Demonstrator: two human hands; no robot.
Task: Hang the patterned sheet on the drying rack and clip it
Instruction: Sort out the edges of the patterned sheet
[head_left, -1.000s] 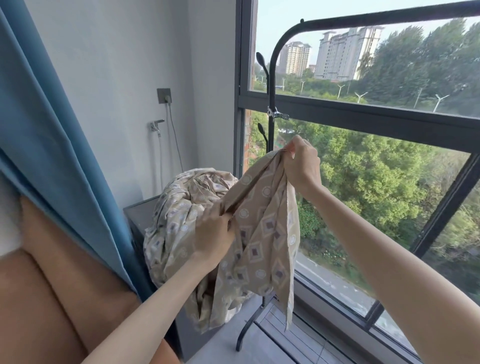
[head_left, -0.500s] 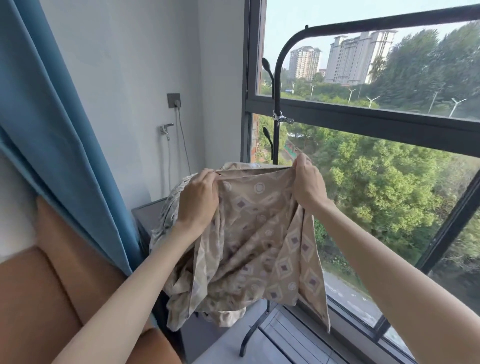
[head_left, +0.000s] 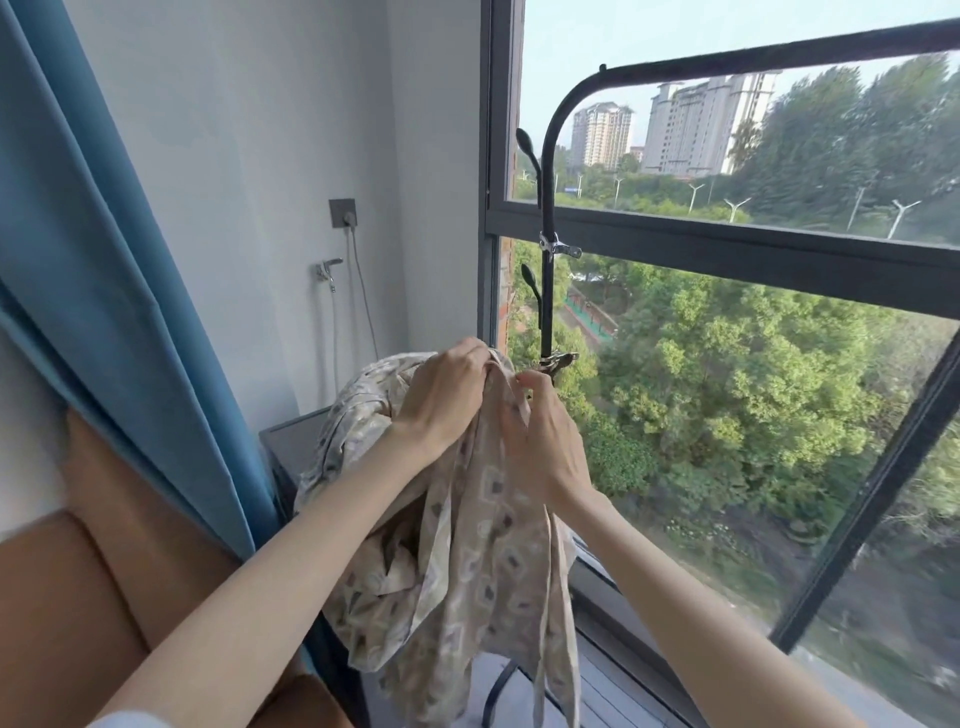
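The patterned sheet (head_left: 467, 561), beige with diamond motifs, hangs bunched from both my hands in front of the window. My left hand (head_left: 441, 400) grips its top edge. My right hand (head_left: 540, 441) holds the same edge right beside it, fingers pinched. The black drying rack (head_left: 550, 171) stands just behind, its curved top bar running right across the window. One metal clip (head_left: 558, 247) sits on the rack's upright, and another metal clip (head_left: 558, 358) sits lower, just above my right fingers. The rest of the sheet lies heaped on a grey cabinet (head_left: 291, 441).
A blue curtain (head_left: 119, 312) hangs at the left over an orange-brown seat (head_left: 78, 597). A wall socket (head_left: 343, 213) and a tap (head_left: 327, 270) are on the white wall. The dark window frame (head_left: 727, 249) lies close behind the rack.
My hands were apart, stretching the sheet's top edge; they have come together, gathering the edge into a bunch near the rack's lower clip.
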